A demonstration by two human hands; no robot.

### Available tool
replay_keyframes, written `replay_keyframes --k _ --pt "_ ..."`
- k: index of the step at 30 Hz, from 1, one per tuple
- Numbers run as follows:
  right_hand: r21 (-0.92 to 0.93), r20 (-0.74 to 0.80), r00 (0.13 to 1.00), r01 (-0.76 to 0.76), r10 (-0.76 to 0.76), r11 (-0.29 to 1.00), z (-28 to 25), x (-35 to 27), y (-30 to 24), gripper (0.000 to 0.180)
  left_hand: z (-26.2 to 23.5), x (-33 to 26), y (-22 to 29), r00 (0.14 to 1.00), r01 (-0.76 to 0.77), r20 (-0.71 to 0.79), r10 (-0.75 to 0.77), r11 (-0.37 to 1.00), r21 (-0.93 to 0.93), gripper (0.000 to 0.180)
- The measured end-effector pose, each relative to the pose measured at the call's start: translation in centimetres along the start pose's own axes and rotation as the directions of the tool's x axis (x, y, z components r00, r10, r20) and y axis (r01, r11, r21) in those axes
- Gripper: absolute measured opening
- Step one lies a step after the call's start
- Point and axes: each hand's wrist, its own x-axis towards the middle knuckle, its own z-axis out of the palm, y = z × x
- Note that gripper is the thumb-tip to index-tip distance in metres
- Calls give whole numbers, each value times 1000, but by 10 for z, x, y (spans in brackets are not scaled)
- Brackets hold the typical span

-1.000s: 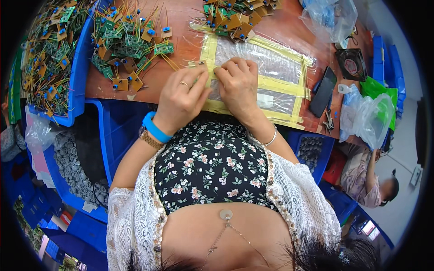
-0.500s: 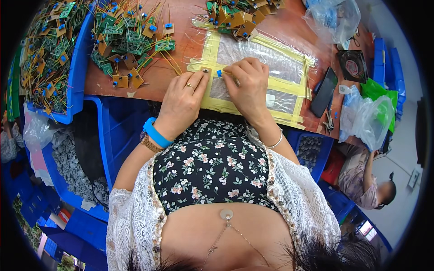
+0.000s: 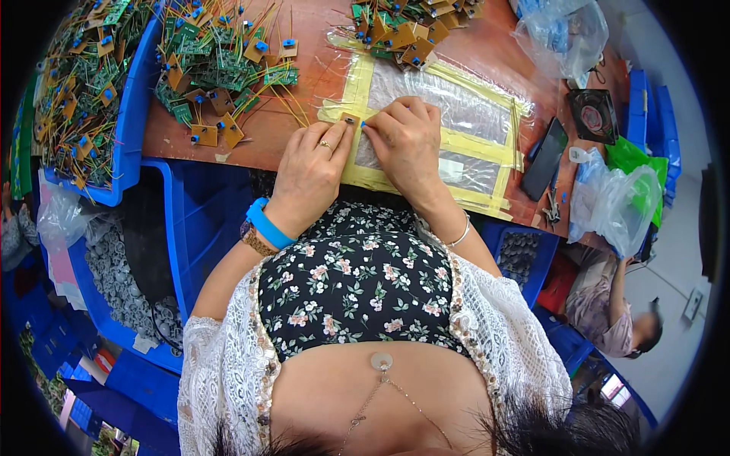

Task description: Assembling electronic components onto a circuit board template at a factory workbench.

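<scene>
Pinching small tan circuit board between left hand and right hand, over taped plastic sheet

Light is bright and even, daylight-like, with no hard shadows on the brown table. The clear plastic sheet taped there shows soft white glare, and the clear bags at the right gleam too. Under the table edge the blue bins sit in mild shade. Fisheye distortion bends the table edge and squeezes everything near the rim, which ends in a black circular border. The centre is sharp; the person at the lower right is soft and blurred.
</scene>
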Motion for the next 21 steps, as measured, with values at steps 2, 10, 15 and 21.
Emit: replay_keyframes --k 2,10,15,21 --pt "4 4 1000 22 -22 1000 1 4 -1 10 1 -1 1 1000 -11 -9 12 1000 16 44" --pt "267 151 984 -135 97 954 13 19 -2 9 4 -2 -2 1000 1 -16 0 1000 7 42" --pt "232 198 974 -156 110 960 9 22 -4 9 4 -1 3 1000 16 0 -16 1000 12 40" --pt "164 194 977 -126 93 978 5 25 -12 8 4 0 6 1000 16 12 -17 999 35 43"
